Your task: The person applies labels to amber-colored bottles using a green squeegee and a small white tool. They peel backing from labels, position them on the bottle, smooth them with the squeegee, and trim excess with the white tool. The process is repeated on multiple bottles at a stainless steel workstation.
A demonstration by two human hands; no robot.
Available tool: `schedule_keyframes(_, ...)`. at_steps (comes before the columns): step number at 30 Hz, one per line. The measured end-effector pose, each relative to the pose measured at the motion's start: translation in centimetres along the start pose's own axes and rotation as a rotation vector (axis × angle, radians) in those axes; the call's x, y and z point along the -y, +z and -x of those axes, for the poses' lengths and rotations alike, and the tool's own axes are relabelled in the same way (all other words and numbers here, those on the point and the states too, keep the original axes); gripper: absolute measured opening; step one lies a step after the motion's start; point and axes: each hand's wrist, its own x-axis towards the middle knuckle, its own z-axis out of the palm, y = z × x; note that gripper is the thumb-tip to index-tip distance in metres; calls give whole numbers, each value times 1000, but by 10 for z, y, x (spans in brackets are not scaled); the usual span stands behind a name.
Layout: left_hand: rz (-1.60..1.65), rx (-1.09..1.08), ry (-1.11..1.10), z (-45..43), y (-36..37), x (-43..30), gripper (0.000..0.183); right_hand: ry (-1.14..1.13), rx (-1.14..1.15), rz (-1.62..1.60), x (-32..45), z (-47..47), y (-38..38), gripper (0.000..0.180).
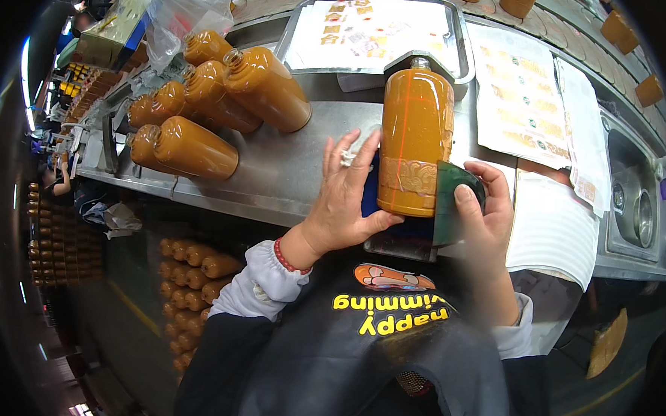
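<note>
A glossy amber-brown bottle (417,133) lies in a dark holder in front of me, its clear neck pointing away. A thin red line of light runs along it, and a band of raised pattern shows near its base. My left hand (345,194) rests against the bottle's left side with fingers spread; something whitish is wrapped on one finger. In my right hand (485,207) is a green flat scraper (452,200), its edge against the bottle's lower right side. Several similar bottles (268,89) stand on the metal bench at the left.
A metal tray (465,51) of printed sheets stands beyond the bottle. More printed sheets (522,93) and a white paper stack (552,231) lie at the right, beside a steel sink (630,195). A slatted conveyor (579,37) carries bottles at the back. Stacked bottles (193,280) stand below left.
</note>
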Motion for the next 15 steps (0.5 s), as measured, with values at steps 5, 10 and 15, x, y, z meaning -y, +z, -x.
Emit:
schedule_keyframes(5, 756, -56, -306, -10, 12, -5, 85, -68, 16, 132, 3, 1, 4, 31)
schedule_keyframes(10, 807, -97, -324, -14, 22, -5, 79, -109, 16, 194, 4, -1, 6, 31)
schedule_keyframes(15, 858, -106, -349, -15, 21, -7, 75, -102, 7, 203, 3, 0, 5, 30)
